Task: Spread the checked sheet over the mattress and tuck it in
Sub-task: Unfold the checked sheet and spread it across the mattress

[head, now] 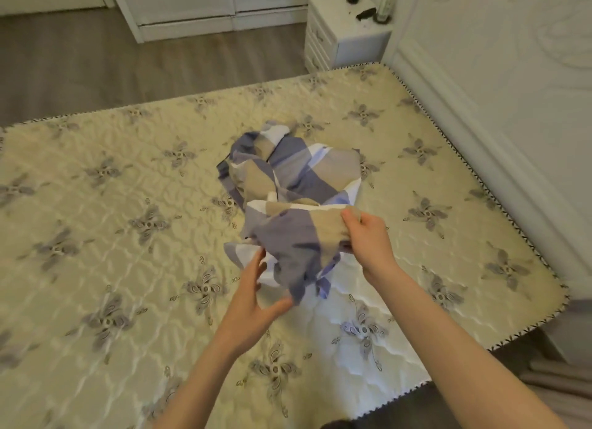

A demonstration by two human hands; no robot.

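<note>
Over the mattress (128,236), right hand (368,242) pinches checked sheet (298,178); left hand (253,303) touches it.

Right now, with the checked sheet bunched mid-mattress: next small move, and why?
Probably close the left hand on the hanging lower flap of the checked sheet, then draw both hands apart. The right hand pinches an upper fold, the left hand is open against the cloth, and the sheet lies crumpled in a heap on the mattress.

Your checked sheet (290,178): blue-beige-white, crumpled heap, frame centre | mattress (96,236): cream, quilted, floral, uncovered beneath it
</note>
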